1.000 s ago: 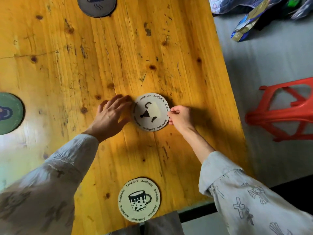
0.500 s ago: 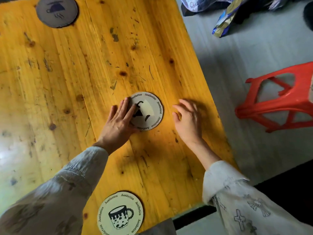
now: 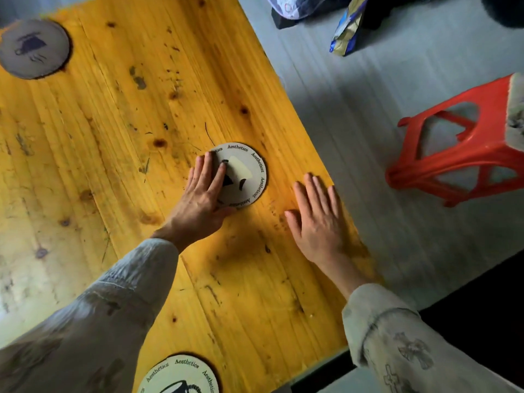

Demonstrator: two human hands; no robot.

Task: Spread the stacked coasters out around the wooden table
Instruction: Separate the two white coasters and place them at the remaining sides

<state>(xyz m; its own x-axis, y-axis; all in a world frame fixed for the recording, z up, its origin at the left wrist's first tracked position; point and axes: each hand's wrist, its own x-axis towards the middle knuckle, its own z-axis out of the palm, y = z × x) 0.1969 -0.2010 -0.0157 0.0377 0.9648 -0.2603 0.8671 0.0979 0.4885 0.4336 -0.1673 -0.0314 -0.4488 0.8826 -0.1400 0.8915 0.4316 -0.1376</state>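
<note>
Knotty, scratched yellow wooden table [image 3: 119,143]; round cream coaster [image 3: 246,177] with black rim lettering near its right edge, under flat, spread left hand [image 3: 202,198]; right hand [image 3: 317,219] open, palm-down beside, empty.

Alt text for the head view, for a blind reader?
A person's left hand presses on a cream coaster on a yellow wooden table, right hand flat beside it. Two more coasters lie apart; a red stool stands nearby.

Three coasters on the table [image 3: 113,137]: one far-left [image 3: 34,48], one mid-right [image 3: 243,174] under the left hand [image 3: 202,199], one at near edge [image 3: 181,375]. Right hand [image 3: 317,219] flat beside it. Stool [image 3: 459,143] right of table.
</note>
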